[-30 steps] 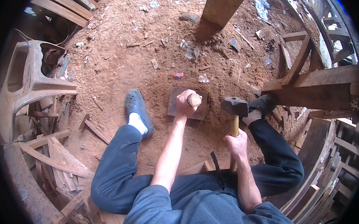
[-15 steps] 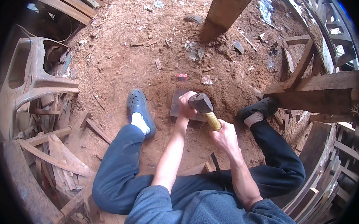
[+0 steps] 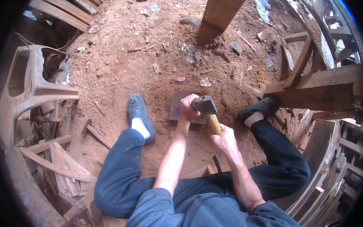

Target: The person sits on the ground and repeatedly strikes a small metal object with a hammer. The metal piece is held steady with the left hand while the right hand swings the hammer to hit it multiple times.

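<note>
My right hand is wrapped round the yellow, textured grip of a hammer. The hammer's dark metal head lies at the upper end of that grip, right beside my left hand. The fingers of my left hand are closed in a fist; whatever they hold, if anything, is hidden by the hand and the hammer head. Below both, a flat, dark square block rests on the ground between my feet, partly covered by my left hand.
Sawdust and litter cover the ground, with a small red wrapper beyond the block. Left stands a worn plastic chair over scrap wood. A thick post, a wooden beam and stacked boards stand right and ahead.
The view has shifted slightly. Both hands and the hammer stay nearly in place, the hammer head turned a little, its grip more upright.
</note>
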The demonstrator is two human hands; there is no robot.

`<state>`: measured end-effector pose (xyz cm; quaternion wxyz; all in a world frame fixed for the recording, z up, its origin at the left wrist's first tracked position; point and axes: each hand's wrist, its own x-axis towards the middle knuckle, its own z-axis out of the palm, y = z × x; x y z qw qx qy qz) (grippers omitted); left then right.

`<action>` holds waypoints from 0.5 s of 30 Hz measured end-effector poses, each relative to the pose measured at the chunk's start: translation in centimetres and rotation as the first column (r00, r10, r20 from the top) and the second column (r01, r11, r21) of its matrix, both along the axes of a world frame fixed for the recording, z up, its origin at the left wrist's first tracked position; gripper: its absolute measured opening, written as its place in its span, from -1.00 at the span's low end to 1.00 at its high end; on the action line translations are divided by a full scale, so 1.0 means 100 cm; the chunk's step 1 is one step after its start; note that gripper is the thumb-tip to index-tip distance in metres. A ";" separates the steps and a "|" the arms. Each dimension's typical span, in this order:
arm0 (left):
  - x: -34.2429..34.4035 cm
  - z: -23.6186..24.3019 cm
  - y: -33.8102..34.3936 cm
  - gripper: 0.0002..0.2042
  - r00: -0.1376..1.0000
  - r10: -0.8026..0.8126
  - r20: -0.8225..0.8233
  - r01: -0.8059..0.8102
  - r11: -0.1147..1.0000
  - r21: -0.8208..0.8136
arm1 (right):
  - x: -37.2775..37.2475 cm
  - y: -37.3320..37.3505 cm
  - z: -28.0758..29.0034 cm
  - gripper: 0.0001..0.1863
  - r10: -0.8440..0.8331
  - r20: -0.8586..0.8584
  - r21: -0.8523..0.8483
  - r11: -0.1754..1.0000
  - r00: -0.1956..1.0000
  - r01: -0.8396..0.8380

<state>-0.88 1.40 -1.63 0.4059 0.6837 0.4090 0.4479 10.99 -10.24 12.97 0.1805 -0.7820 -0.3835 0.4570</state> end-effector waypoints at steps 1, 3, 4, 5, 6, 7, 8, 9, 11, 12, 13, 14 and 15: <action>0.001 0.000 0.001 -0.86 1.000 0.005 0.013 -0.005 1.000 0.004 | -0.001 0.000 -0.001 -0.74 -0.013 -0.009 0.000 1.000 1.000 0.013; 0.001 0.001 0.002 -0.87 0.999 0.012 0.050 -0.013 1.000 0.021 | -0.004 0.001 -0.002 -0.74 -0.030 -0.013 -0.020 0.999 0.999 0.030; 0.001 0.002 0.003 -0.87 0.999 0.031 0.038 -0.031 0.999 0.016 | -0.005 0.003 -0.003 -0.76 -0.048 -0.027 0.013 0.999 0.998 0.049; 0.001 0.003 0.004 -0.87 0.998 0.047 0.033 -0.048 0.999 0.020 | -0.007 0.005 -0.003 -0.77 -0.058 -0.030 0.026 0.998 0.998 0.059; 0.000 0.004 0.005 -0.87 0.998 0.055 0.030 -0.056 0.998 0.031 | -0.009 0.007 -0.004 -0.78 -0.068 -0.034 0.040 0.997 0.997 0.069; -0.001 0.005 0.006 -0.86 0.997 0.064 0.038 -0.065 0.998 0.016 | -0.011 0.008 -0.004 -0.79 -0.062 -0.033 0.038 0.997 0.998 0.063; -0.003 0.005 0.007 -0.86 0.997 0.064 0.048 -0.065 0.998 0.008 | -0.013 0.010 -0.003 -0.80 -0.055 -0.033 0.037 0.998 0.998 0.057; -0.005 0.006 0.008 -0.86 0.996 0.068 0.065 -0.068 0.998 0.002 | -0.015 0.012 -0.003 -0.80 -0.050 -0.015 0.019 0.999 0.999 0.050; -0.008 0.006 0.009 -0.86 0.996 0.078 0.050 -0.079 0.997 0.007 | -0.019 0.014 -0.001 -0.81 -0.038 -0.013 0.054 0.998 0.999 0.039; -0.010 0.005 0.009 -0.86 0.995 0.085 0.048 -0.085 0.996 0.009 | -0.021 0.014 -0.001 -0.82 -0.030 0.010 0.051 0.998 0.999 0.030; -0.011 0.005 0.009 -0.86 0.995 0.075 0.066 -0.074 0.997 -0.024 | -0.022 0.015 0.000 -0.82 -0.028 -0.001 0.062 0.998 1.000 0.028; -0.013 0.005 0.009 -0.86 0.994 0.066 0.083 -0.062 0.997 -0.055 | -0.023 0.016 0.002 -0.82 -0.021 -0.003 0.063 0.998 1.000 0.022; -0.014 0.005 0.008 -0.87 0.993 0.052 0.107 -0.044 0.996 -0.078 | -0.025 0.016 0.003 -0.82 -0.014 -0.005 0.062 0.998 1.000 0.014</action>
